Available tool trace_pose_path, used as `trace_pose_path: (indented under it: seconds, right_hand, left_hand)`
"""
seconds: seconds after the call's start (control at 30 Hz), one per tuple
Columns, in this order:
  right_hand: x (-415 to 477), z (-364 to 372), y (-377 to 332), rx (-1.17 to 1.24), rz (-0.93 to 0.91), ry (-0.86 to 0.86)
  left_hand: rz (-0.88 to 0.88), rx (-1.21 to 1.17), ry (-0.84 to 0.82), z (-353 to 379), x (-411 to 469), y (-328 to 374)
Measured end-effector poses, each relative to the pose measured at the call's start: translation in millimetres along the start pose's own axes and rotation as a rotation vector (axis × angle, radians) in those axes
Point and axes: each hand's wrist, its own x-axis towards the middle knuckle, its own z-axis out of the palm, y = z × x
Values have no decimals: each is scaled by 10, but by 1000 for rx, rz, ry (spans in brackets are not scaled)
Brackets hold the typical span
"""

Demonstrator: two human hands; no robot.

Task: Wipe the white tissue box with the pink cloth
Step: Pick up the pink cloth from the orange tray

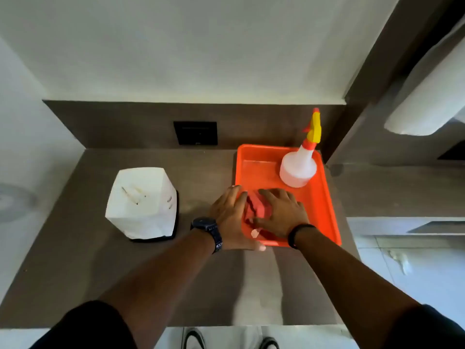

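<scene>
A brown, matt counter (pixel 125 273) with a faint grain runs across the recess, backed by a low upstand of the same finish and a plain pale wall above. A black rectangular wall plate (pixel 195 133) is set into the upstand.

The orange tray (pixel 327 210) serves as reference. It is smooth moulded plastic, rectangular with rounded corners and a raised rim, lying flat on the counter. In its far corner stands a translucent white spray bottle (pixel 298 170), rounded body, orange collar, yellow trigger head, upright.

In the near part of the tray lies the pink cloth (pixel 256 206), soft and creased, bunched in folds. Both hands are on it. The left hand (pixel 230 217) reaches over the tray's left rim, palm down, fingers spread and flat against the cloth's left side; a dark watch (pixel 207 226) sits on that wrist. The right hand (pixel 283 212) lies palm down over the cloth's right side, fingers curved over the fabric, a thin black band (pixel 299 234) at the wrist. Whether either hand has actually closed on the cloth cannot be told; neither is clenched into a fist. Both forearms are bare and extended, with dark short sleeves at the lower edge.

The white tissue box (pixel 141 200) stands well to the left of the tray, apart from it and untouched. It is upright and boxy, with a dull, slightly marked surface, resting on a dark base.
</scene>
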Motion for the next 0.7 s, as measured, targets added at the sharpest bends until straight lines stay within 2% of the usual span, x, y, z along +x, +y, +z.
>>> trace_pose_path:
  seconds: [0.17,0.4,0.47,0.57,0.63,0.7]
  right_hand:
    - [161,183,82,-95,16,6]
    - [295,306,53,0,94,127]
    - [312,260,47,150,110,198]
    - [322,69,-154,539,111,397]
    - [334,-89,-470,789,60,554]
    - [323,-203,-849,1003,-27,612]
  left_hand:
    - [-10,44,-68,171,2,-118]
    - [30,83,-42,102,2,-98]
    - [55,70,-36,-114,-19,-118]
    - [66,71,31,-687,-58,-272]
    - [43,83,122,-1128,-149,-475]
    - [25,112,189,-1476,-277,-738]
